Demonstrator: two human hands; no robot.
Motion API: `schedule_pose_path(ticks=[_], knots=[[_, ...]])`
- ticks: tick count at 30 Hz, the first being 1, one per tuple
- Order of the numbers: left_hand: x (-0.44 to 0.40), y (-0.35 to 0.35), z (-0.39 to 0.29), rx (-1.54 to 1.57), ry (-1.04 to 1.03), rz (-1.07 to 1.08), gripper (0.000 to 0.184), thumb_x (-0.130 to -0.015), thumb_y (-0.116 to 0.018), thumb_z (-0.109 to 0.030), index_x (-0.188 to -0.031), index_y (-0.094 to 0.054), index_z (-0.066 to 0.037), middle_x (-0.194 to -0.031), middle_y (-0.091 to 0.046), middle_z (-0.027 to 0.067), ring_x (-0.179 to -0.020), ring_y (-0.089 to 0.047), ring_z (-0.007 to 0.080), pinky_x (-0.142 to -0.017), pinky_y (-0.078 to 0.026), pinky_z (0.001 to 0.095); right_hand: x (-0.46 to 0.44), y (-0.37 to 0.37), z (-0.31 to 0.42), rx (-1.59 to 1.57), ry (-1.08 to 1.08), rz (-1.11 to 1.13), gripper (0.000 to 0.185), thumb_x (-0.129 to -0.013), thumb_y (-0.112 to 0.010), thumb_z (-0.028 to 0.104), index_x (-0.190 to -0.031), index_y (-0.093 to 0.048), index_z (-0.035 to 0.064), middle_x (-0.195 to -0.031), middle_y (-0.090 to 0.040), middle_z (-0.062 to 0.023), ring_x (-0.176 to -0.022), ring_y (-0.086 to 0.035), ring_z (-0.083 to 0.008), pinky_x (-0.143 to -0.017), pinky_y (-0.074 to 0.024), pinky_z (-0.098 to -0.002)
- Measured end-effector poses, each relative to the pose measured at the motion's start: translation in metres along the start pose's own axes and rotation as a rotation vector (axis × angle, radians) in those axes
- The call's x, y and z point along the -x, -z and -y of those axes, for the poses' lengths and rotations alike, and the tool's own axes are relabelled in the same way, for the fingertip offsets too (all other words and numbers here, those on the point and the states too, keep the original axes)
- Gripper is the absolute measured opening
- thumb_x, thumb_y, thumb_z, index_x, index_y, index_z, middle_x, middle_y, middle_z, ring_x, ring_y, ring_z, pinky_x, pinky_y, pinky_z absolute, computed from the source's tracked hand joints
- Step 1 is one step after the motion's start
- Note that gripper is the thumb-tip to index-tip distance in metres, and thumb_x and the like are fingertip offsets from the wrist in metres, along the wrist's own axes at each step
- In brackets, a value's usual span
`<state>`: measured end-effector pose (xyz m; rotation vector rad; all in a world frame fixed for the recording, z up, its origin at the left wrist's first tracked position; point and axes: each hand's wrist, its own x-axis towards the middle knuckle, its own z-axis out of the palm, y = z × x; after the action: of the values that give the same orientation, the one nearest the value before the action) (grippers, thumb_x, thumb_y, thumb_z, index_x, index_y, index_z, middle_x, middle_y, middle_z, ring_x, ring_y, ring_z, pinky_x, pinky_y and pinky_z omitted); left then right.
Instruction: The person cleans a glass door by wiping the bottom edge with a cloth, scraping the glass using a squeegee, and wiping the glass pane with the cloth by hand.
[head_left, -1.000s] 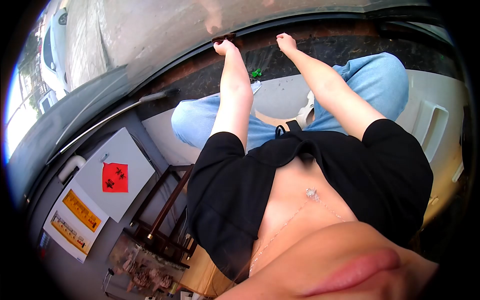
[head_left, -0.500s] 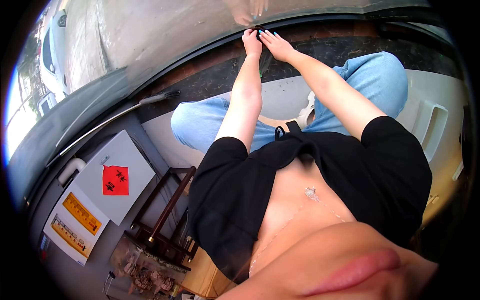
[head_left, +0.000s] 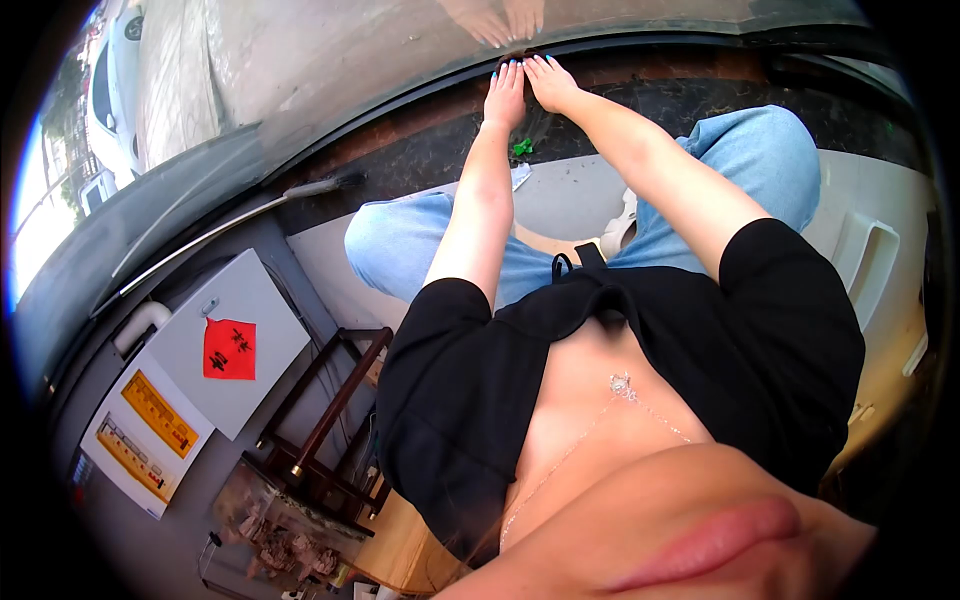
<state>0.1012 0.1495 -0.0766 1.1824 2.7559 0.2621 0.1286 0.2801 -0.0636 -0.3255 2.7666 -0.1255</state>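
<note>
My left hand [head_left: 505, 97] lies flat with its fingers stretched out toward the base of the window glass [head_left: 400, 60]. Beside it, my right hand [head_left: 548, 82] is flat too, fingers extended and a little apart. Both sets of fingertips press on or rest against a small dark thing [head_left: 517, 55] at the black window frame; the fingers cover most of it, and I cannot make out its kind. A small green object [head_left: 522, 147] sits on the dark marbled ledge [head_left: 580, 130] below my wrists. The glass reflects both hands.
A long-handled brush [head_left: 320, 187] leans along the ledge at left. A grey metal box [head_left: 240, 345] with a red paper and a dark wooden stool frame [head_left: 325, 425] stand lower left. A white plastic holder [head_left: 870, 262] is at right. Outside is a white car [head_left: 112, 95].
My left hand has gone from bent fingers at the dark thing to flat, stretched fingers. The right hand has shifted slightly right and up. The green object now shows more fully.
</note>
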Motion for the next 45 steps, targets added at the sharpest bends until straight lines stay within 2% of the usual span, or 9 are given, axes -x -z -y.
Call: schedule_pose_path(ticks=[8,11,15,17,24,35,39,40,45], knots=[[-0.019,-0.002,-0.025,-0.106,-0.059,0.026,0.052,-0.067,-0.043,-0.014,-0.115,-0.028,0.0,-0.121,-0.028,0.0147,-0.114,-0.025,0.0254,-0.094,-0.018,0.0362,0.01,-0.004,-0.015,-0.015,-0.137,0.028,0.049,-0.075,-0.031,0.016,-0.119,-0.02,-0.0022,-0.126,-0.018,-0.0128,-0.118,-0.016,-0.0232,-0.096,-0.011,-0.0333],[-0.034,0.001,-0.04,-0.131,-0.144,0.033,0.052,-0.066,-0.045,-0.015,-0.114,-0.03,0.0,-0.121,-0.029,0.013,-0.113,-0.026,0.024,-0.093,-0.019,0.0355,0.022,-0.007,-0.032,0.062,-0.191,0.056,0.046,-0.079,-0.024,0.017,-0.12,-0.016,-0.0012,-0.128,-0.014,-0.011,-0.118,-0.013,-0.022,-0.097,-0.0076,-0.0333],[-0.078,-0.002,-0.076,-0.2,-0.353,0.094,0.049,-0.069,-0.042,-0.017,-0.115,-0.031,-0.003,-0.121,-0.03,0.0088,-0.112,-0.028,0.0203,-0.093,-0.019,0.0344,0.051,0.0,-0.07,0.037,-0.414,0.141,0.056,-0.074,-0.037,0.017,-0.121,-0.014,-0.0015,-0.128,-0.012,-0.0113,-0.119,-0.012,-0.0227,-0.096,-0.0078,-0.0332],[-0.093,-0.004,-0.091,-0.19,-0.354,0.131,0.047,-0.071,-0.041,-0.017,-0.116,-0.03,-0.004,-0.122,-0.029,0.0079,-0.113,-0.027,0.0195,-0.093,-0.019,0.0346,0.063,-0.003,-0.093,0.018,-0.374,0.106,0.06,-0.071,-0.042,0.016,-0.121,-0.014,-0.0012,-0.128,-0.013,-0.0123,-0.119,-0.012,-0.0221,-0.096,-0.009,-0.0326],[-0.083,-0.008,-0.078,-0.148,-0.261,0.19,0.055,-0.069,-0.043,-0.016,-0.12,-0.024,-0.007,-0.125,-0.023,0.0055,-0.116,-0.021,0.0174,-0.094,-0.017,0.0377,0.061,-0.004,-0.089,-0.177,-0.275,0.031,0.066,-0.064,-0.045,0.017,-0.12,-0.017,-0.0029,-0.126,-0.015,-0.0151,-0.118,-0.014,-0.0243,-0.096,-0.011,-0.0323],[-0.023,0.008,-0.027,-0.176,-0.085,0.107,0.053,-0.067,-0.045,-0.014,-0.117,-0.029,-0.005,-0.124,-0.025,0.0061,-0.115,-0.024,0.0188,-0.093,-0.02,0.0378,0.026,0.006,-0.042,-0.174,-0.04,0.015,0.063,-0.063,-0.046,0.016,-0.12,-0.022,0.0027,-0.125,-0.02,-0.0138,-0.116,-0.018,-0.0257,-0.095,-0.014,-0.0359],[-0.011,0.013,-0.018,-0.092,-0.007,0.009,0.045,-0.066,-0.045,-0.013,-0.11,-0.038,-0.005,-0.119,-0.033,0.0072,-0.107,-0.035,0.021,-0.089,-0.027,0.0377,0.025,0.006,-0.025,-0.168,-0.094,0.045,0.062,-0.066,-0.048,0.017,-0.121,-0.021,0.007,-0.126,-0.018,-0.0125,-0.117,-0.016,-0.0259,-0.095,-0.0149,-0.0382],[-0.011,0.009,-0.015,-0.042,-0.035,-0.119,0.035,-0.064,-0.046,-0.01,-0.099,-0.047,-0.005,-0.108,-0.042,0.0093,-0.097,-0.042,0.0228,-0.082,-0.034,0.035,0.025,0.003,-0.023,-0.171,-0.109,0.03,0.062,-0.066,-0.048,0.016,-0.121,-0.021,0.0071,-0.126,-0.018,-0.0124,-0.117,-0.016,-0.0258,-0.095,-0.0151,-0.0383],[-0.014,-0.008,-0.022,0.222,0.307,-0.111,0.026,-0.063,-0.048,-0.01,-0.089,-0.052,-0.003,-0.089,-0.048,0.0118,-0.082,-0.048,0.0238,-0.069,-0.04,0.0328,0.023,-0.014,-0.022,-0.28,-0.188,-0.187,0.051,-0.066,-0.048,0.013,-0.114,-0.033,0.0058,-0.122,-0.026,-0.0123,-0.112,-0.027,-0.0263,-0.09,-0.0247,-0.0368]])
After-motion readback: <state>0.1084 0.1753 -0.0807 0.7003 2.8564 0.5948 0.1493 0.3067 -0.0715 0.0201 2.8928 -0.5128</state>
